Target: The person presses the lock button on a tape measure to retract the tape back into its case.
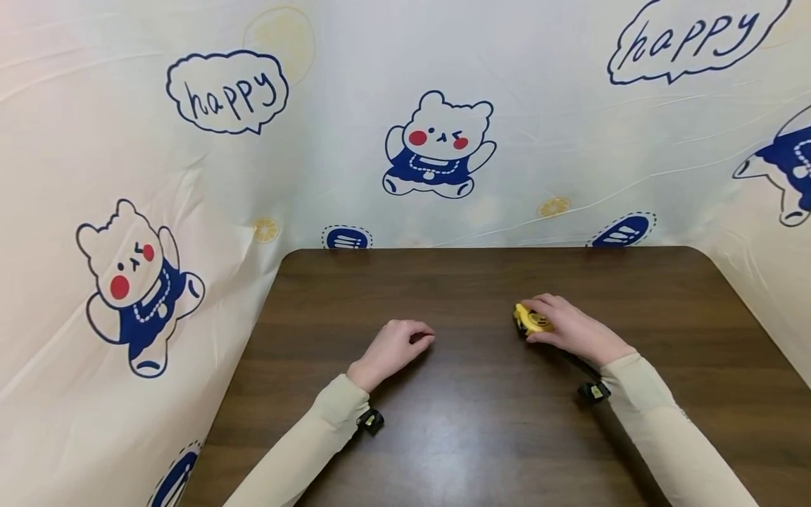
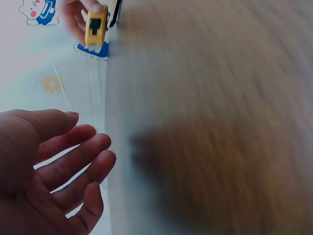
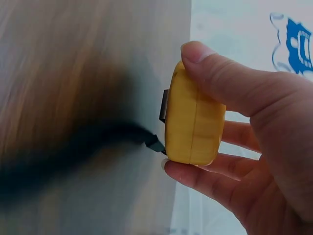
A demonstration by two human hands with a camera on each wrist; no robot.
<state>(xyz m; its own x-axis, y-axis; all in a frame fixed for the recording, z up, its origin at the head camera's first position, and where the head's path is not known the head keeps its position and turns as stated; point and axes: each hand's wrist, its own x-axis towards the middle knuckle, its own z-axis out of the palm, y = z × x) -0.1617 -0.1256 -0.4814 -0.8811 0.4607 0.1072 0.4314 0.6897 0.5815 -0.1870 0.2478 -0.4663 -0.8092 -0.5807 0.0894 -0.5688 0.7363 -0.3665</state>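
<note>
A yellow tape measure [image 1: 534,320] with black parts is in my right hand [image 1: 573,329], over the right half of the table. The right wrist view shows the thumb on one end of the yellow case [image 3: 195,122] and fingers at the other end and behind it. A black strap [image 3: 112,134] hangs from the case, blurred toward its far end. My left hand [image 1: 394,350] holds nothing, its fingers loosely bent above the table left of the tape measure. In the left wrist view the palm and relaxed fingers of that hand [image 2: 63,166] show, apart from the tape measure [image 2: 96,27].
A dark brown wooden table [image 1: 431,282] spans the space under both arms. Behind it and along its sides hangs a pale cloth [image 1: 342,162] printed with bears and the word "happy". Small black devices [image 1: 593,391] sit at both wrists.
</note>
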